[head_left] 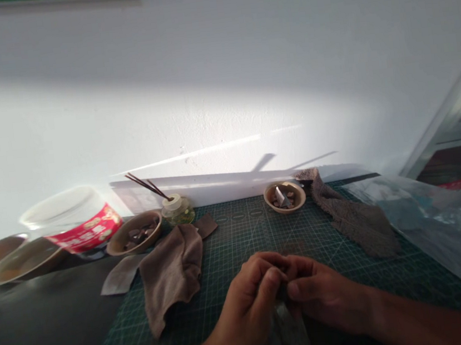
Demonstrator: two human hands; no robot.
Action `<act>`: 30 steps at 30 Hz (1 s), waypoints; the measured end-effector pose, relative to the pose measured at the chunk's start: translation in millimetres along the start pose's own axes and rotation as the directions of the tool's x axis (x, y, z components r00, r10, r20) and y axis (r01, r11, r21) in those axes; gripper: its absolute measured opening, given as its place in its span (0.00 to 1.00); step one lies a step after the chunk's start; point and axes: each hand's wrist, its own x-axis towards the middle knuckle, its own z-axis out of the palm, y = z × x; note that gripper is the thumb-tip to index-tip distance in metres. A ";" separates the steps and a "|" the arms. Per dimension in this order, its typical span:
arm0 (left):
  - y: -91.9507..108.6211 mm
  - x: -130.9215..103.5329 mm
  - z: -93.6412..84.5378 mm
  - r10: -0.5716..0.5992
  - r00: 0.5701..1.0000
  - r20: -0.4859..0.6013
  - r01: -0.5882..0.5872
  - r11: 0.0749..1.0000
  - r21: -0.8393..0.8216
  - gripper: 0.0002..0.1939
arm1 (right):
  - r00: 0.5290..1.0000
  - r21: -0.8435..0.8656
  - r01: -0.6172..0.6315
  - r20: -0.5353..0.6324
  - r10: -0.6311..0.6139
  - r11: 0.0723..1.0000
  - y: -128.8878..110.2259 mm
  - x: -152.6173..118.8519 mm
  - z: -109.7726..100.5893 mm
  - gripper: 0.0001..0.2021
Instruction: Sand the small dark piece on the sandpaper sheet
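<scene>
Over the green cutting mat [230, 239], my left hand [250, 304] and my right hand [325, 292] meet with their fingertips together. Both are closed in a pinch around something small and dark, mostly hidden by the fingers. Just below the fingertips is a greyish, blurred strip-like object [286, 333]. A brown cloth [175, 271] lies left of my left hand, with a grey-brown flat piece [121, 274] beside it. Beyond my hands stands a small bowl [285, 198] with brown pieces and a pale, shiny piece inside.
At the left are a bowl of dark pieces [135, 233], a clear tub with a red label [81, 221] and two more bowls. A reed diffuser [177, 210] stands near the wall. A dark fuzzy cloth [354, 219] and clear plastic [442, 225] lie at the right.
</scene>
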 end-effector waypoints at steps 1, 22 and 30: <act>-0.6 0.0 -0.6 0.001 1.000 -0.013 -0.001 1.000 0.017 0.15 | 1.000 0.010 0.016 -0.006 -0.016 1.000 0.1 -0.1 0.0 0.14; -25.9 32.6 -9.2 -0.019 0.968 -0.251 0.075 0.974 0.214 0.14 | 0.964 -0.781 0.241 0.126 -0.232 0.576 -11.5 -7.1 7.6 0.14; -37.0 36.5 -8.7 0.052 0.931 -0.362 0.069 0.947 0.312 0.16 | 0.901 -0.904 0.416 0.424 -0.089 -0.098 -11.1 -11.2 16.3 0.06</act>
